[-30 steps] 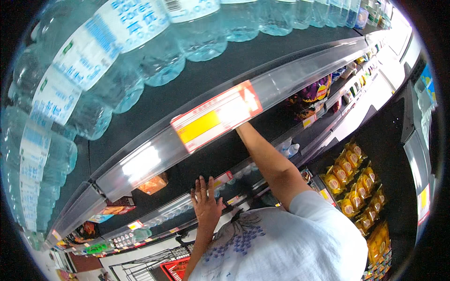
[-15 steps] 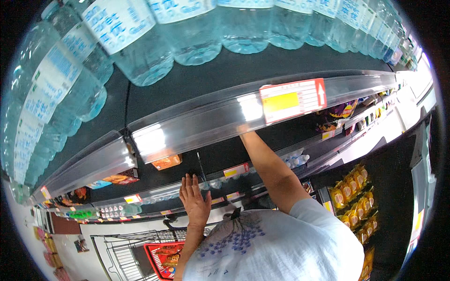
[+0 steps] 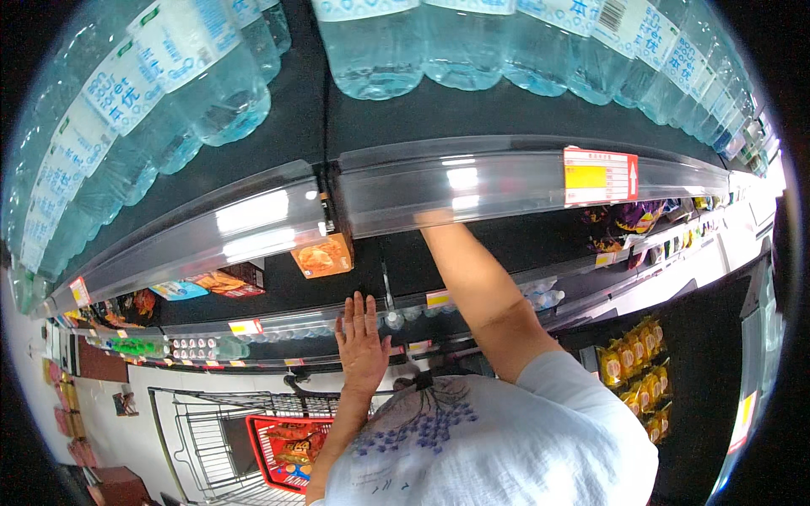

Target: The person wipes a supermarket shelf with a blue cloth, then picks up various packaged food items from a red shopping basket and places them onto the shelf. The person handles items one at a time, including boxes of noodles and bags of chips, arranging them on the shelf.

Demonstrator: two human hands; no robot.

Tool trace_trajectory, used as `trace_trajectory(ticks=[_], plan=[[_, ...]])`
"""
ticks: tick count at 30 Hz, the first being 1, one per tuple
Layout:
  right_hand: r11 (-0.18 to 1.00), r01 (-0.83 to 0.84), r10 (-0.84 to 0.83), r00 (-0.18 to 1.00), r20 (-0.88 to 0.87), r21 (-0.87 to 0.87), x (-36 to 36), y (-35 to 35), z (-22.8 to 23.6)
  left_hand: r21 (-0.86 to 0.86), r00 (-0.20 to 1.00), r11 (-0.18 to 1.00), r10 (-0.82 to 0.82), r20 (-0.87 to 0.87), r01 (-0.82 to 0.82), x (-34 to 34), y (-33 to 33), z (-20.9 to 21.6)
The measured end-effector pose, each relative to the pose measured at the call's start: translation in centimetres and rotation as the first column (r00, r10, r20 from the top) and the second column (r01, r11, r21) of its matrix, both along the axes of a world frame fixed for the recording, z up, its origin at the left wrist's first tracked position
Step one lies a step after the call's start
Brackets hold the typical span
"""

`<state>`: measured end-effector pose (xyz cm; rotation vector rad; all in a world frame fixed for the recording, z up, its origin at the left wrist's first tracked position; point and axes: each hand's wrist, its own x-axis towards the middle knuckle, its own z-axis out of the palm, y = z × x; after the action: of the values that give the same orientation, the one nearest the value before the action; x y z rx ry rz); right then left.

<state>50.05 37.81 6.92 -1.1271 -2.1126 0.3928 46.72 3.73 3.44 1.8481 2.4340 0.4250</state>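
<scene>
My left hand (image 3: 363,344) is open, palm away from me and fingers stretched up, at the front edge of the middle shelf. It holds nothing. My right forearm (image 3: 472,278) reaches up and in under the upper shelf's clear plastic front strip (image 3: 405,198). Past the wrist, my right hand is hidden behind that strip, so its fingers do not show. Left of my right arm, an orange box (image 3: 325,256) stands on the dark middle shelf (image 3: 506,253). A thin pale divider (image 3: 386,274) rises near my left fingertips.
Large clear water bottles (image 3: 371,55) line the upper shelf. A red and white price tag (image 3: 601,177) hangs on its strip. A metal cart (image 3: 198,438) with a red basket (image 3: 253,447) of packages stands lower left. Yellow packs (image 3: 633,354) hang at right.
My view has turned left, so the price tag and bottles sit further right. More of the orange box shows. My right arm remains under the upper shelf; my left hand stays open.
</scene>
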Motion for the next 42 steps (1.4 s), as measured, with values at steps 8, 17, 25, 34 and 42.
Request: trace_trajectory(ticks=[8, 17, 25, 34, 42], plan=[[0.995, -0.097, 0.096, 0.994, 0.061, 0.024, -4.2, -4.1, -1.3, -0.02, 1.0, 1.0, -0.006, -0.015, 0.006, 0.0, 0.0, 0.0], [0.998, 0.033, -0.041, 0.988, 0.149, 0.055, 8.2, 0.2, -2.9, 0.022, 1.0, 1.0, -0.003, -0.014, 0.003, -0.1, 0.1, -0.5], [0.992, 0.089, -0.108, 0.96, 0.258, 0.086, 9.8, -1.8, -5.2, 0.027, 1.0, 1.0, -0.003, 0.021, 0.003, 0.3, 0.7, -0.1], [0.996, -0.091, 0.074, 0.901, 0.427, 0.019, 4.2, -7.3, -3.3, 0.032, 1.0, 0.999, 0.026, 0.009, -0.026, 0.6, 0.4, -0.2], [0.766, -0.392, 0.418, 0.906, -0.067, -0.51, 9.6, -9.3, -1.5, 0.179, 0.998, 0.984, 0.005, 0.061, -0.016, 0.0, 0.0, -0.1]])
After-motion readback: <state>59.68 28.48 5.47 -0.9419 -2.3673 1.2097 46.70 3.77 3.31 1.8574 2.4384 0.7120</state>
